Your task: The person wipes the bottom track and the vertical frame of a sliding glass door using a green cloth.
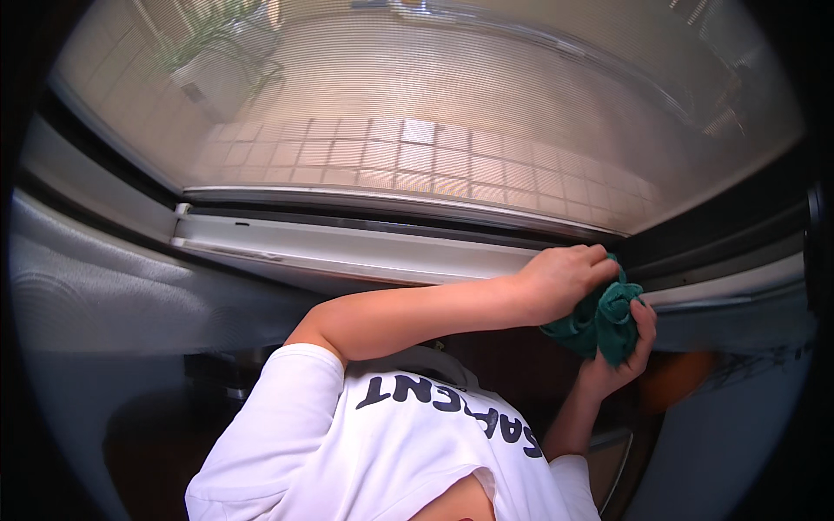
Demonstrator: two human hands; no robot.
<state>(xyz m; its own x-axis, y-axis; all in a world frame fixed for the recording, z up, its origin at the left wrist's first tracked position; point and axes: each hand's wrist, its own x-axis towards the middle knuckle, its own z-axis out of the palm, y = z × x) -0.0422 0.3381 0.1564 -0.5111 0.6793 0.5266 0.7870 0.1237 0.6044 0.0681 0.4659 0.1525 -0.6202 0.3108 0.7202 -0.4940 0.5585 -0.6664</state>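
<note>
Right of frame centre: bunched dark-green fabric cloth point(618, 323), between left hand point(565, 280), upper-left, and right hand point(639, 349), lower-right; both pinching it.

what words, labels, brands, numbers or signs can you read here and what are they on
White shirt: large black capitals across the front, upside down in this view; not copied out here.
Planter outside: small grey patch, too blurred to tell whether it bears text.
Green cloth: no lettering visible.

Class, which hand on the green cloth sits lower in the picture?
The right hand, at the right edge of the green cloth; the left hand sits higher, further left.
</note>
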